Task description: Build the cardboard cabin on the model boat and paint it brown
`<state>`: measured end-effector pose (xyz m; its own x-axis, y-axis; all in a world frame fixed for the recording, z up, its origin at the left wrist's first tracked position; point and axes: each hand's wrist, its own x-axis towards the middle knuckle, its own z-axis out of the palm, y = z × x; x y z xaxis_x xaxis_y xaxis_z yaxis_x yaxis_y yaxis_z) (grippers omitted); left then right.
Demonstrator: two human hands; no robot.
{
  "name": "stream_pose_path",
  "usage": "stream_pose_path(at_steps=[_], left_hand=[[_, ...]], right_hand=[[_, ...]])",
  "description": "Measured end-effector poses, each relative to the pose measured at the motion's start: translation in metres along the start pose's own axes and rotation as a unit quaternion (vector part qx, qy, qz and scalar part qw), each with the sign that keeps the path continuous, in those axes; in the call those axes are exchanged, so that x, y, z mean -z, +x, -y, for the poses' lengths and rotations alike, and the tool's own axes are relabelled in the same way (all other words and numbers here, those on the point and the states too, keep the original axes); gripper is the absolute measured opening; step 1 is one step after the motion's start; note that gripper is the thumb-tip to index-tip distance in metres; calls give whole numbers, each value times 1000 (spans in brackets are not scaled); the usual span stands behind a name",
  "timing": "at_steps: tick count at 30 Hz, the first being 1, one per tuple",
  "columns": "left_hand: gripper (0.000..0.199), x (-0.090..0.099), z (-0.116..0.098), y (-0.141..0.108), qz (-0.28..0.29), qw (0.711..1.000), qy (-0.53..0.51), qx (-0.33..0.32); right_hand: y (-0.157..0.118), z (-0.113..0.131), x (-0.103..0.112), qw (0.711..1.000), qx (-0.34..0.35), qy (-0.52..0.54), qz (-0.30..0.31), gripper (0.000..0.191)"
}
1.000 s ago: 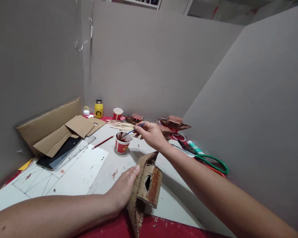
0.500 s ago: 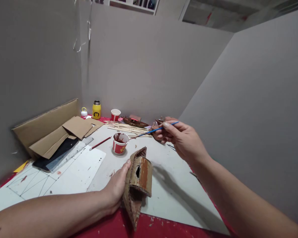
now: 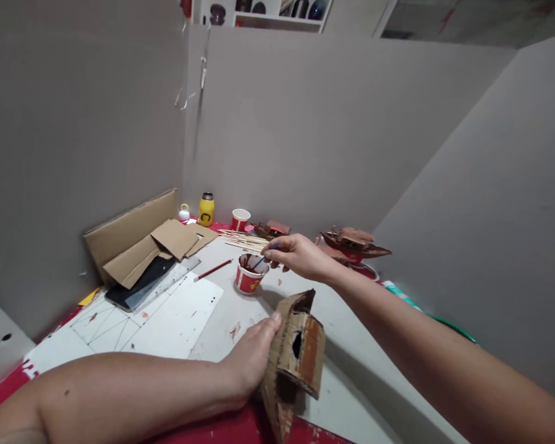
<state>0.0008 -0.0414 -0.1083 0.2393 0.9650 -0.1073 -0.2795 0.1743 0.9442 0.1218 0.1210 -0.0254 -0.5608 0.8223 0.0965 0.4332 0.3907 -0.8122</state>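
My left hand (image 3: 252,354) grips a cardboard model boat (image 3: 311,345) by its hull, the thumb along the near edge and the fingers hidden behind it. The boat stands tilted, its curved cabin roof streaked with reddish-brown paint, a dark hole in one side. My right hand (image 3: 293,253) pinches a thin blue paintbrush (image 3: 261,261), whose tip is down inside a red and white paper cup (image 3: 248,283). Brown paint coats the cup's inner wall. The brush tip itself is hidden in the cup.
Brown model boats (image 3: 357,242) stand at the back right. Thin wooden sticks (image 3: 243,240), another paper cup (image 3: 241,220) and a yellow bottle (image 3: 206,211) are at the back. Leftward lie cardboard pieces (image 3: 134,262), a phone (image 3: 141,285), a clear ruler (image 3: 176,277) and a pencil (image 3: 213,270).
My right hand has moved left and down, bringing the brush from beside the cup into it. The view has shifted, and my left hand still holds the boat.
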Motion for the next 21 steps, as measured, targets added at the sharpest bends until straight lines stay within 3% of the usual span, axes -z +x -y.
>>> stream_pose_path(at_steps=[4,9,13,21], left_hand=[[57,1,1,1,2,1000,0,4],[54,3,1,2,-1,1000,27,-7],[50,1,1,3,-3,999,-45,1],[61,-2,-2,14,-58,953,-232,184]], right_hand=[[5,-8,1,1000,-19,-12,20,23],[-9,-1,12,996,10,32,-79,26],[-25,5,18,986,34,71,-150,36],[-48,0,13,953,68,135,-263,45]])
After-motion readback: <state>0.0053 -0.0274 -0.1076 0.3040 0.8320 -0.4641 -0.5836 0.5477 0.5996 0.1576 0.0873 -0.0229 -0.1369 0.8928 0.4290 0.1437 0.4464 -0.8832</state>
